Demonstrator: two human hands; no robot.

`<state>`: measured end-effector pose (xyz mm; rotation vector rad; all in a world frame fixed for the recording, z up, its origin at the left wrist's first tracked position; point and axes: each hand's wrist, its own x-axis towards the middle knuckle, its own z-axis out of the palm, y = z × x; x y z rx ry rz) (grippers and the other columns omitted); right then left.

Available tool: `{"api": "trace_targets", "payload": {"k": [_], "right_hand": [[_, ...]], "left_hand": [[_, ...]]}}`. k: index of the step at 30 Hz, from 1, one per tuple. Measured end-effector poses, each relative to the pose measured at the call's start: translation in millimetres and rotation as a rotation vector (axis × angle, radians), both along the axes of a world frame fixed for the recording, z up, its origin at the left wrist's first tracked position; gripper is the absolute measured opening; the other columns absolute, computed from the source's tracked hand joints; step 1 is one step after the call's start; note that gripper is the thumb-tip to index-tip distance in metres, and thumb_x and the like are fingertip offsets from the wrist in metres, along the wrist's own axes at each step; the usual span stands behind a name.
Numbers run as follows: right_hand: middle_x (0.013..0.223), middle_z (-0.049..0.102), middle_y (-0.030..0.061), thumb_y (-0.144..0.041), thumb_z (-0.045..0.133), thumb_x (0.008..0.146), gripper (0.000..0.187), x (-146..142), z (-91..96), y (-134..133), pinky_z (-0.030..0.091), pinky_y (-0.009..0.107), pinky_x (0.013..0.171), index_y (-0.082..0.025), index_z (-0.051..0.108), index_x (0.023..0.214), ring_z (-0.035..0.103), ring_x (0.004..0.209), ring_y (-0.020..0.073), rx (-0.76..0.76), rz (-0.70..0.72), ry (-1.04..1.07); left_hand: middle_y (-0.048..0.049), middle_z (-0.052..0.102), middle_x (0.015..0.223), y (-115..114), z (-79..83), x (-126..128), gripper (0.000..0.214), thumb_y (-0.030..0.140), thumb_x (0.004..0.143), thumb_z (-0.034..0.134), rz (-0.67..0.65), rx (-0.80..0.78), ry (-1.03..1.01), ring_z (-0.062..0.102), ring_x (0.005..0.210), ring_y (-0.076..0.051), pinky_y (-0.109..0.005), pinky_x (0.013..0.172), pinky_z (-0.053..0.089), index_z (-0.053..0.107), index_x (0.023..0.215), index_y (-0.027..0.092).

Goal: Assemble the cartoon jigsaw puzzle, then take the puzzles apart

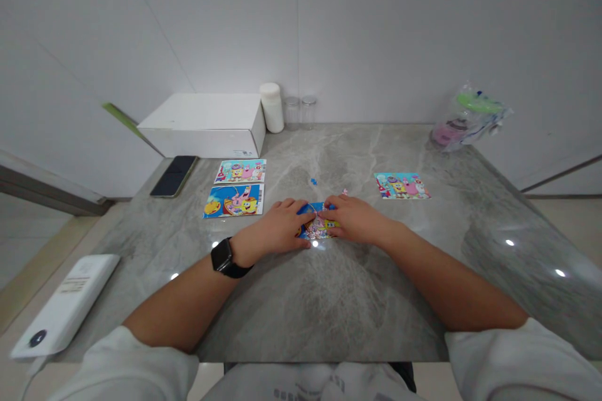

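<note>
A small cartoon jigsaw puzzle [318, 223] lies on the grey marble table [329, 301], partly covered by both hands. My left hand [277, 229], a black watch on its wrist, rests on the puzzle's left edge with its fingers laid flat. My right hand [353, 218] presses down on the puzzle's right side, fingers stretched over the top edge. A loose blue piece [313, 182] and a tiny pinkish piece [345, 191] lie just beyond the hands.
Two cartoon picture cards [240, 170] [234, 200] lie to the left and a third card [402, 185] to the right. A phone [174, 175], a white box [207, 123], a white jar [272, 106], two clear jars [301, 111], a plastic bag [465, 118] and a white power bank [66, 304] ring the table.
</note>
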<state>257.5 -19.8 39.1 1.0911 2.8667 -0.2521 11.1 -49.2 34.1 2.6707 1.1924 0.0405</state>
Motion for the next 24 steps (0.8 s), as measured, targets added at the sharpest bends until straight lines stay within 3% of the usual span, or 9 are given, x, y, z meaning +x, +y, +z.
{"api": "trace_targets", "payload": {"k": [9, 15, 18, 24], "right_hand": [[0.149, 0.060, 0.0137, -0.033, 0.090, 0.078, 0.065, 5, 0.0, 2, 0.042, 0.054, 0.117, -0.030, 0.069, 0.139, 0.060, 0.132, 0.0355, -0.037, -0.067, 0.082], [0.137, 0.067, 0.0130, -0.034, 0.087, 0.081, 0.044, 2, 0.5, 4, 0.050, 0.047, 0.108, -0.027, 0.077, 0.123, 0.066, 0.124, 0.0339, -0.082, -0.031, 0.011], [0.131, 0.070, 0.0124, -0.032, 0.087, 0.080, 0.041, 1, 2.8, 5, 0.052, 0.044, 0.101, -0.026, 0.078, 0.119, 0.068, 0.118, 0.0335, -0.087, -0.031, -0.007], [0.131, 0.071, 0.0124, -0.029, 0.088, 0.079, 0.041, 1, 5.0, 6, 0.050, 0.047, 0.105, -0.025, 0.078, 0.119, 0.068, 0.118, 0.0339, -0.104, -0.040, -0.005]], "left_hand": [[-0.0130, 0.055, 0.153, 5, -0.1, -17, 0.080, 0.043, 0.075, 0.088, 0.053, 0.017, -0.024, 0.054, 0.138, -0.036, -0.049, 0.113, 0.044, 0.054, 0.147, 0.029], [-0.0116, 0.065, 0.136, 9, 2.7, -26, 0.056, 0.030, 0.075, 0.087, 0.054, -0.029, -0.009, 0.065, 0.122, -0.032, -0.042, 0.103, 0.051, 0.066, 0.126, 0.025], [-0.0110, 0.067, 0.131, 9, 0.3, -25, 0.048, 0.029, 0.079, 0.083, 0.040, -0.018, -0.033, 0.066, 0.119, -0.030, -0.041, 0.102, 0.051, 0.067, 0.124, 0.024], [-0.0124, 0.066, 0.133, 9, -0.3, -23, 0.048, 0.027, 0.080, 0.082, 0.014, -0.026, -0.041, 0.065, 0.122, -0.031, -0.041, 0.103, 0.052, 0.067, 0.125, 0.022]]}}
